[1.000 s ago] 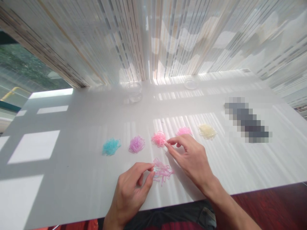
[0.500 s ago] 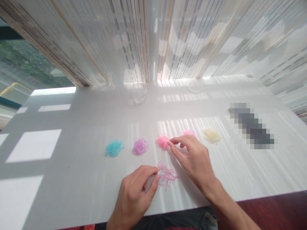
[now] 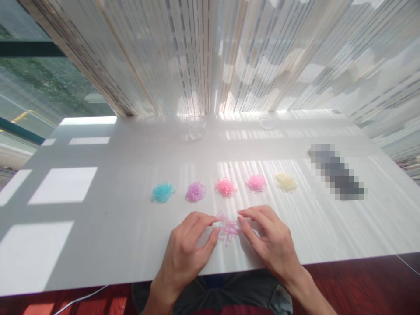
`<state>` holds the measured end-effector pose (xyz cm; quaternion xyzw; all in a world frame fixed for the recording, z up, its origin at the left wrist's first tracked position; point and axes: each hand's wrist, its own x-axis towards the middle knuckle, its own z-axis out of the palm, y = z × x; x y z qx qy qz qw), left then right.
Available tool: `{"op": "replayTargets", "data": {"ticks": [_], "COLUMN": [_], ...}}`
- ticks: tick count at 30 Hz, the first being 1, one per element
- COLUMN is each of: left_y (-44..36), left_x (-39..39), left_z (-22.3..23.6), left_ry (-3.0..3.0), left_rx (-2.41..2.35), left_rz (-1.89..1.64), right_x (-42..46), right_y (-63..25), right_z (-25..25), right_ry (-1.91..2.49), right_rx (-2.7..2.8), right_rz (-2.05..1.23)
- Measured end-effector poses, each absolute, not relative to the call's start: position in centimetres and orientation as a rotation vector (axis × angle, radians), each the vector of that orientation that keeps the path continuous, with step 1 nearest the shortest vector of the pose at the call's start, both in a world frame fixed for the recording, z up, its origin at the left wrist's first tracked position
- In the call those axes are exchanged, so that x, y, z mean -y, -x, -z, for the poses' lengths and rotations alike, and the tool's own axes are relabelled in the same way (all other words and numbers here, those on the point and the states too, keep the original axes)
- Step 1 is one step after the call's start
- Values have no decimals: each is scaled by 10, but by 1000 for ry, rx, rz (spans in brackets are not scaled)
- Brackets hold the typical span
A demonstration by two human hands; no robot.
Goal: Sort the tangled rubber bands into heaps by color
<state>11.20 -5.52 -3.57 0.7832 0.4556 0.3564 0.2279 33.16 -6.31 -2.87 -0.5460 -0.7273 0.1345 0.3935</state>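
A loose pile of mostly light purple rubber bands [image 3: 227,227] lies on the white table between my hands. My left hand [image 3: 192,245] is at its left edge, thumb and forefinger apart with nothing visible between them. On the pile's right side, my right hand [image 3: 267,234] has its thumb and forefinger slightly parted, and I see no band in them. Beyond them runs a row of small heaps: blue bands [image 3: 163,192], purple bands [image 3: 196,191], coral-pink bands [image 3: 225,187], pink bands [image 3: 256,183] and pale yellow bands [image 3: 285,181].
A clear round container [image 3: 196,127] stands near the table's back edge, with a clear shallow lid or dish [image 3: 267,123] to its right. A blurred dark object [image 3: 337,173] lies on the right. Striped curtains [image 3: 197,57] hang behind the white table [image 3: 124,245].
My right hand has moved from the coral-pink heap back toward me to the mixed pile, uncovering the pink heap. My left hand stays by the pile, its fingers wider apart. The view has shifted slightly.
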Motion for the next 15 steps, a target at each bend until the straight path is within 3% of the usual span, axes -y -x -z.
{"op": "replayTargets", "data": {"ticks": [7, 15], "left_y": [-111, -125], "left_x": [60, 49], "left_z": [31, 29], "left_ry": [-2312, -2308], "left_rx": [-1328, -1381], "left_rz": [-838, -822], "right_x": [78, 76], "right_y": [-330, -325], "right_z": [40, 42], "right_ry": [1243, 1283], "right_rx": [1968, 1956], "right_rz": [-455, -349]}}
